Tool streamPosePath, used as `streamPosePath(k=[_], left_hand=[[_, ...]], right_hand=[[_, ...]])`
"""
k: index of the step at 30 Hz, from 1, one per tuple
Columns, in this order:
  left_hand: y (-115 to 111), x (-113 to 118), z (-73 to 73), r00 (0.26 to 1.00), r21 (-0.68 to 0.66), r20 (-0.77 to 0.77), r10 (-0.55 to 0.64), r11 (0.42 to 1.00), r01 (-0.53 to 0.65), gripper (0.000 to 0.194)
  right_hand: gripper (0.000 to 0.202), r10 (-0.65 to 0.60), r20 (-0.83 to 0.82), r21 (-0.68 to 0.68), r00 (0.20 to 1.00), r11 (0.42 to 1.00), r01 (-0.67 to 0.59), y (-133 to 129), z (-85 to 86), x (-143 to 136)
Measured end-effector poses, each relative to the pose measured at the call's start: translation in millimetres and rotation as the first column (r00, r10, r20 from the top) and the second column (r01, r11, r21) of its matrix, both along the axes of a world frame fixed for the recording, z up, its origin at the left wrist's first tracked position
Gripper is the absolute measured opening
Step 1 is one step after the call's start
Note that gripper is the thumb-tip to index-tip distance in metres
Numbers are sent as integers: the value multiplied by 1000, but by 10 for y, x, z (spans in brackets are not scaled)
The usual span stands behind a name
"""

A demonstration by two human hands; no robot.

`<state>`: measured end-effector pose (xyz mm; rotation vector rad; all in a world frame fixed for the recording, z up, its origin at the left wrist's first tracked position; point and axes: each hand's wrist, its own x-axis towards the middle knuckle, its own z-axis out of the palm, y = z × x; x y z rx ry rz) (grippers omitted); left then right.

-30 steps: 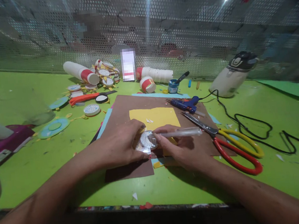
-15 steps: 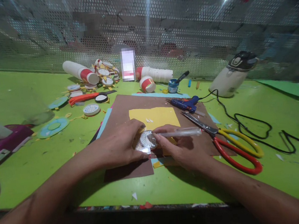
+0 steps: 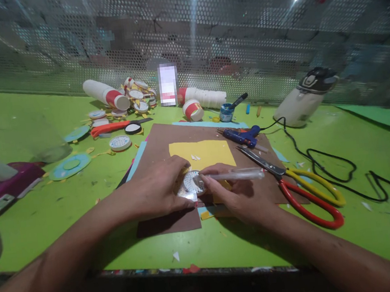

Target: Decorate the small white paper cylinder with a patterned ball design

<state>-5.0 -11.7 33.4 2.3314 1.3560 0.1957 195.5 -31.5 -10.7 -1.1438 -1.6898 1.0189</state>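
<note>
My left hand (image 3: pixel 162 186) grips a white round disc (image 3: pixel 192 182) with dotted print, thumb below it and fingers above. My right hand (image 3: pixel 232 191) pinches a clear pen (image 3: pixel 241 174), its rear end pointing right. The pen's front end is at the disc's right side; its tip is hidden by my fingers. Beneath both hands lie a yellow sheet (image 3: pixel 202 152) with small white scraps on it and a larger brown sheet (image 3: pixel 159 138).
Right of the hands lie large scissors (image 3: pixel 285 173), a blue glue gun (image 3: pixel 244 136) and a black cord (image 3: pixel 324 179). Behind stand a phone (image 3: pixel 168 84), paper cups (image 3: pixel 106 95) and a bottle (image 3: pixel 303 99). A purple power strip (image 3: pixel 11 186) is at left.
</note>
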Motion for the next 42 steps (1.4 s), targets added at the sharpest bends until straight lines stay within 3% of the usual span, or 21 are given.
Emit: streamPosePath(k=[7,13,24,33,42], left_hand=[[13,-17,-34,1000,30,15,-7,1000,6,58],[13,-28,-55,1000,30,29,-6,1000,5,59],[15,-31,-57,1000,39,29,-7,999,6,59],[16,-32,-76,1000,30,24,1,1000,-2,60],[2,-25,-31,1000,20,28,-1,1000,1,57]], right_hand=[[22,17,-15,-2,1000,1000,-17,-12,-16,18],[24,26,-46,-82,999,996,-30,-25,9,17],[17,-15,50,37,999,999,13,-22,94,-11],[17,-3,58,74,998,997,-1,-32,35,8],[18,10,-10,-29,1000,1000,-10,-60,21,4]])
